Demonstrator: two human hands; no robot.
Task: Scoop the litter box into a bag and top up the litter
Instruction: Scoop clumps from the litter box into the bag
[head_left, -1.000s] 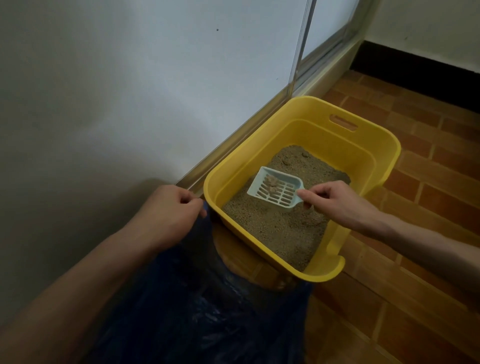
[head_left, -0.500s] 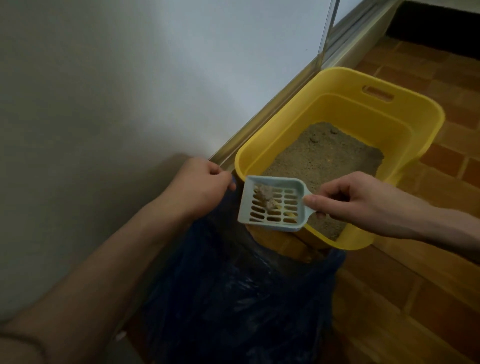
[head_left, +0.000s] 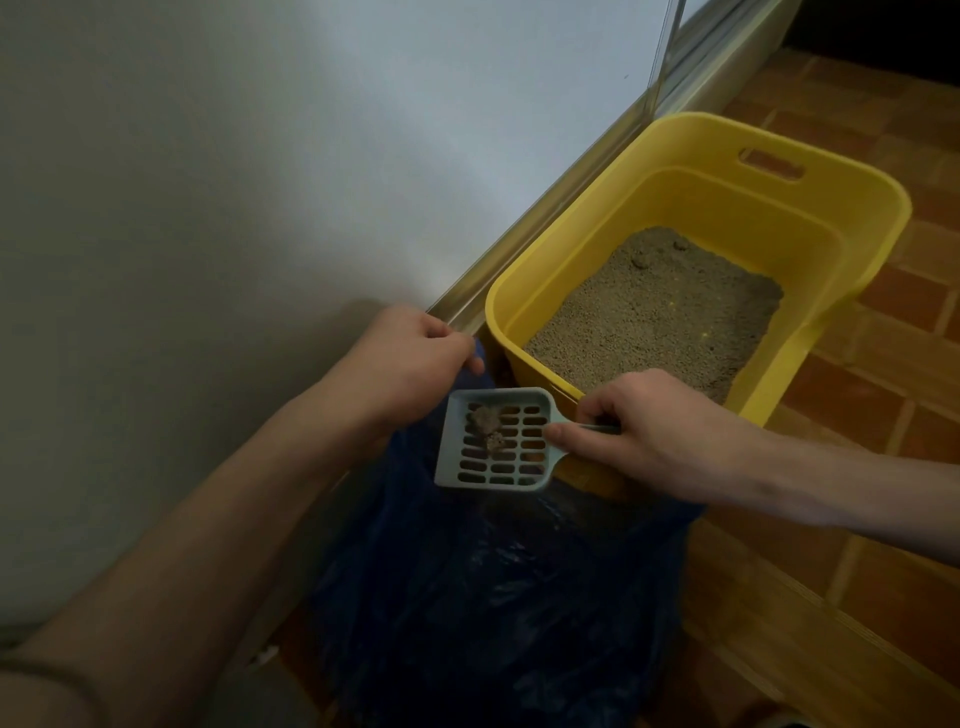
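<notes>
Two clumps (head_left: 487, 426) in scoop (head_left: 496, 440) over bag (head_left: 493, 597)

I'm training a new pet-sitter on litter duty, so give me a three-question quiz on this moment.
1. True or false: the scoop is over the blue bag, not over the litter box.
2. Which of the hands holds the bag's edge: A) left hand B) right hand C) neither?
3. Fill in: the scoop carries a few ____ of soiled litter.

Key: 1 true; 2 A, while the right hand pinches the scoop's handle; 3 clumps, not yet tipped out.
</notes>
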